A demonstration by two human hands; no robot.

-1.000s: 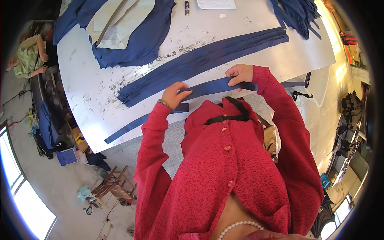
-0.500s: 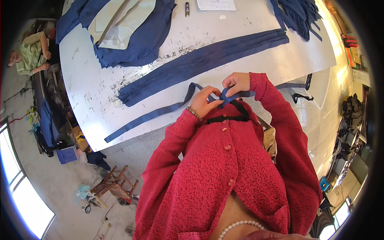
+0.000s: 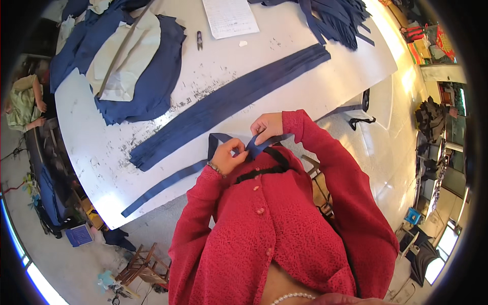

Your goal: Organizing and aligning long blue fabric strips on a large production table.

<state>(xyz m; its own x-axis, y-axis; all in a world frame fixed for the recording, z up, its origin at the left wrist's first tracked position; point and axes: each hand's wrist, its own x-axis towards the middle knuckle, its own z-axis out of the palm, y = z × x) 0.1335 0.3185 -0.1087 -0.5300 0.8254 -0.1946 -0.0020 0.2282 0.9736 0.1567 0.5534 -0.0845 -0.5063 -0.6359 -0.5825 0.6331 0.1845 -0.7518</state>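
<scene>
In front of my chest, both hands pinch a narrow navy fabric strip (image 3: 165, 186). My left hand (image 3: 228, 156) holds it between thumb and fingertips, beside a small fold. Just right of it, my right hand (image 3: 267, 128) grips the same strip with thumb and fingers closed. The two hands' fingertips almost meet. From my left hand the strip loops up, then its tail lies along the near edge of the table. A short length runs out to the right beneath my right hand. Beyond my hands, a long flat bundle of navy strips (image 3: 231, 104) lies slanted across the white table (image 3: 284, 91).
Navy cut fabric (image 3: 170, 56) with a beige piece (image 3: 129, 58) on top lies far left. Thread snips (image 3: 199, 40) and a written sheet (image 3: 231, 19) are at the back. Loose navy strips (image 3: 338, 25) hang together far right. A wooden stool (image 3: 145, 267) stands lower left; another person (image 3: 25, 101) is at the left edge.
My view has shifted, so the table's contents sit lower and further left. Both hands keep their pinch on the strip, with my right fingers slightly re-angled.
</scene>
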